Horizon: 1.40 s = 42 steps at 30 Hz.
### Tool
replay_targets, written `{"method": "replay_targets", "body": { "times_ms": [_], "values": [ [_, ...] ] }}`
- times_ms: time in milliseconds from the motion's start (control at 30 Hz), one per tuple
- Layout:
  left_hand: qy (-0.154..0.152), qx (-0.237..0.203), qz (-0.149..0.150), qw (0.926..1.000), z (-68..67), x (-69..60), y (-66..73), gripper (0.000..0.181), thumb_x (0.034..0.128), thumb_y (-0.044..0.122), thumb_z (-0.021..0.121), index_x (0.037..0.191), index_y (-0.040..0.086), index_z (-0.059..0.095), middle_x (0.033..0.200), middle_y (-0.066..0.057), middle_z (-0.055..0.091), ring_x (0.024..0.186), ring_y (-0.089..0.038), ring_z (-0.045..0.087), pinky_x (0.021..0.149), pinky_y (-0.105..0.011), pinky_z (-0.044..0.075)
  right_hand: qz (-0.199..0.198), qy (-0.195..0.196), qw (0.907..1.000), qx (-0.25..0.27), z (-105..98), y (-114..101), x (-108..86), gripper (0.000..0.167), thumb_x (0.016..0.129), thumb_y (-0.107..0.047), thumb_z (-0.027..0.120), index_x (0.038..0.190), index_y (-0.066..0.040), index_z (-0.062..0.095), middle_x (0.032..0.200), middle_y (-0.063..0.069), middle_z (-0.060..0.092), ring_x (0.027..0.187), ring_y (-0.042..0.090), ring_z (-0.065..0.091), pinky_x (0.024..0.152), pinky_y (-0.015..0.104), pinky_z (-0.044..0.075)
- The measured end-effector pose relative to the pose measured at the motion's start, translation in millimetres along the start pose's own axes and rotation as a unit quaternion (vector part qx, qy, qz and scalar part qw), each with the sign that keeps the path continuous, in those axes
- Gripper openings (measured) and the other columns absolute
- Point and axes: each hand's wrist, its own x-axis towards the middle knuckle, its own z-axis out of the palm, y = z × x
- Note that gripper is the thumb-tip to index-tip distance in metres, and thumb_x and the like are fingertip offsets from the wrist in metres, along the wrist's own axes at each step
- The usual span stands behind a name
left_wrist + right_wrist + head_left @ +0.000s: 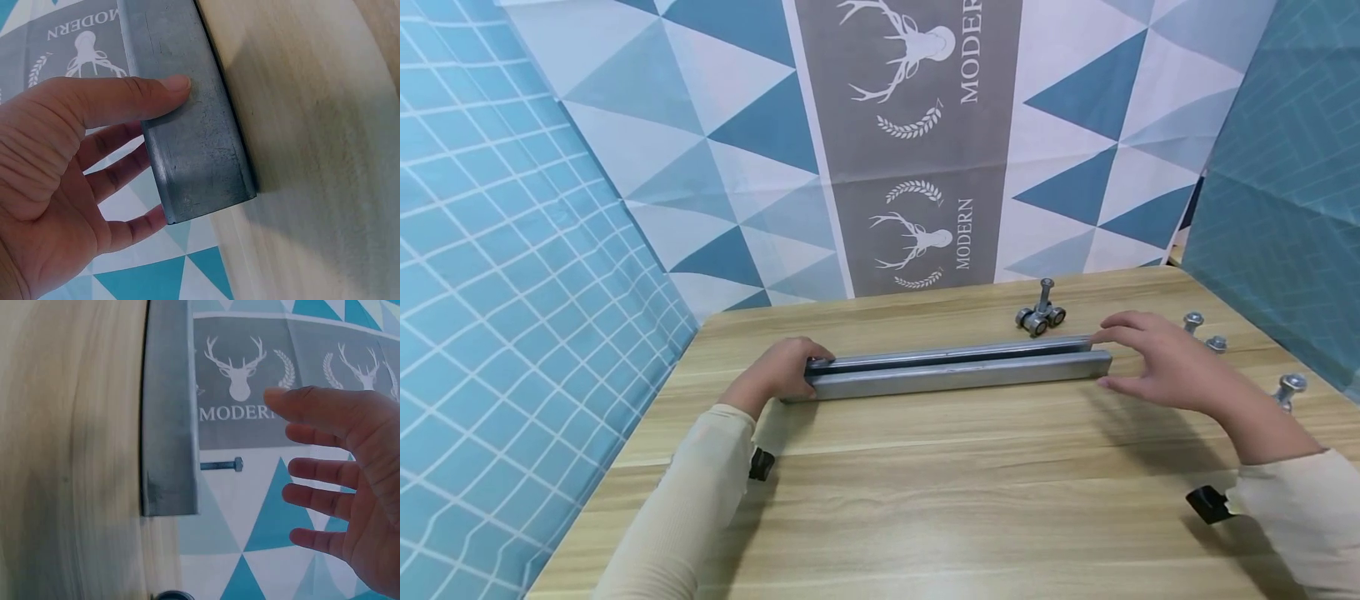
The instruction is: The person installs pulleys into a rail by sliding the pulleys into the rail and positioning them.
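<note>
A long grey metal channel rail (958, 375) lies across the wooden table with its slot facing up. At its left end my left hand (786, 367) grips it; in the left wrist view the thumb lies on the near wall of the rail (194, 156), with the other fingers on the far side. My right hand (1157, 362) is beside the right end, thumb and fingers spread apart. The right wrist view shows a gap between that hand (344, 475) and the rail (169, 425).
Behind the rail stands a roller trolley (1040, 312) with small wheels and an upright bolt. More bolted metal pieces (1289, 387) are along the table's right side, partly behind my right arm. Patterned cloth (737, 150) hangs behind the table (925, 508).
</note>
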Motion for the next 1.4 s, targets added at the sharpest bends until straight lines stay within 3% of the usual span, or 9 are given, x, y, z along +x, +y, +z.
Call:
{"method": "replay_targets", "body": {
  "times_ms": [400,967,1400],
  "values": [
    [0.005,-0.003,0.001,1.0000,-0.2,-0.5,0.8,0.057,0.0633,0.003,0.089,0.118,0.005,0.070,0.110,-0.010,0.069,0.104,-0.029,0.063,0.092,-0.046,0.047,0.050,-0.013,0.9986,-0.010,-11.5,14.6,-12.7,0.045,0.067,-0.011,0.089,0.106,-0.003,0.070,0.117,0.025,0.058,0.107,0.045,0.052,0.083,0.060,0.042],
    [0.003,-0.011,-0.014,0.9998,1.1,-0.7,1.0,0.059,0.0637,0.002,0.089,0.119,0.006,0.070,0.113,-0.010,0.069,0.106,-0.030,0.062,0.092,-0.046,0.047,0.080,-0.007,0.9960,-0.039,-18.9,34.5,-21.8,0.038,0.066,-0.004,0.086,0.100,0.002,0.070,0.109,0.028,0.058,0.100,0.046,0.052,0.079,0.059,0.042],
    [-0.008,-0.027,-0.019,0.9994,-1.3,-0.6,2.0,0.058,0.0642,0.001,0.088,0.119,0.005,0.070,0.115,-0.010,0.068,0.108,-0.030,0.061,0.094,-0.045,0.047,0.140,-0.059,0.9841,-0.092,-25.8,59.7,-31.3,0.030,0.068,-0.003,0.083,0.094,0.006,0.069,0.097,0.028,0.058,0.086,0.044,0.055,0.069,0.056,0.045]
  ]
}}
